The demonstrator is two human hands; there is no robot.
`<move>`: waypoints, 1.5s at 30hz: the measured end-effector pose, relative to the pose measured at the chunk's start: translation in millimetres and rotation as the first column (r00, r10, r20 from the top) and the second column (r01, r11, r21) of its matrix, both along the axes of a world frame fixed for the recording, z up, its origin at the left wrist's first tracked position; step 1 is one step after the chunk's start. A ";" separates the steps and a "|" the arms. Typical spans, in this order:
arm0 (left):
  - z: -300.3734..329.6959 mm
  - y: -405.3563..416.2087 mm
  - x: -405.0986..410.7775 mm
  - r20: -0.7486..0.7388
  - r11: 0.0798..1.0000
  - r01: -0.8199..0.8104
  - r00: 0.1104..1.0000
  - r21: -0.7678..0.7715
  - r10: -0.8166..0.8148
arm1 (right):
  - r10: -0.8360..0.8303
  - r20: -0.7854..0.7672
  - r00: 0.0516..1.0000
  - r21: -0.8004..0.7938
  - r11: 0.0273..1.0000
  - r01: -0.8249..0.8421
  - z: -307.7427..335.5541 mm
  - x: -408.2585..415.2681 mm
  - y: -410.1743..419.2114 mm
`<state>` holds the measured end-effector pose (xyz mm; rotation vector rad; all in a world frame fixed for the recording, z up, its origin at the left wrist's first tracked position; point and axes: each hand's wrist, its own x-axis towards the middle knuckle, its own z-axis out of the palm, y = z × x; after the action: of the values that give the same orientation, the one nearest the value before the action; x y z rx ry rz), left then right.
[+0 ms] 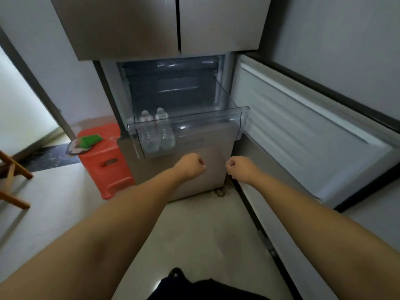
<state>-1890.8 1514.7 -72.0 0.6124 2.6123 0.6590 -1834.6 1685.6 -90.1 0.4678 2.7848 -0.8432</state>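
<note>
Looking at that clear drawer (188, 124) pulled out mid-frame, you've got both hands balled into empty fists just under its front lip: left hand (191, 166) and right hand (240, 168) a little apart, gripping nothing and not touching the plastic as far as I can tell. My guess is the step is either sliding it home or grabbing the water bottles (165, 132) standing in its front left corner. If you push, open your fingers, put a palm on each end of the lip and go evenly so it doesn't jam or tip the bottles. The freezer door (303, 135) hangs wide open on the right, so mind that elbow. A red stool (104, 159) with a green thing (91, 140) on it sits tight against the fridge at left, and there are wooden chair legs (13, 176) at the far left edge.
</note>
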 end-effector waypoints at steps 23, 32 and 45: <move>-23.6 -48.1 -296.0 0.164 0.835 -0.502 0.825 -0.225 0.541 | 0.275 0.106 0.956 -0.219 0.944 -0.248 7.4 -352.7 -59.1; -38.5 -37.1 -321.7 0.356 0.640 -0.753 0.563 -0.151 0.746 | 0.424 0.428 0.798 -0.409 0.878 -0.248 -39.8 -392.5 -55.5; -42.1 -41.8 -308.3 0.570 0.584 -0.811 0.488 0.018 0.661 | 0.330 0.497 0.802 -0.392 0.910 -0.132 -47.6 -383.8 -67.5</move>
<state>-2199.1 1472.8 -114.2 -0.6759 2.1578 1.2692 -2218.4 1618.2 -137.8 0.2421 2.0523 -0.9246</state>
